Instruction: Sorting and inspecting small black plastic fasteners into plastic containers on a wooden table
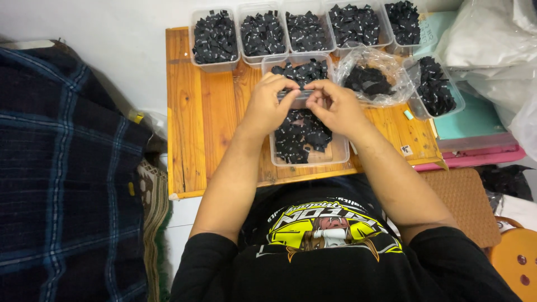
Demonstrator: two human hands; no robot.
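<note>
My left hand (pixel 268 106) and my right hand (pixel 334 106) meet over the clear rectangular plastic tub (pixel 310 158) of small black folded fabric tags that sits on the low orange wooden surface (pixel 207 112). The fingers of both hands are curled in tight, tips nearly touching, pinched on something small and pale (pixel 295 95) between them; it is mostly hidden, so I cannot tell just what it is. My hands also cover the middle of the tub. Behind it stands a second, like tub (pixel 299 68), and beyond that a row of five tag-filled tubs (pixel 214 39), the rightmost cut off partly by the frame's top. A crumpled clear plastic bag (pixel 372 78) with more black tags lies just right of my right hand.
</note>
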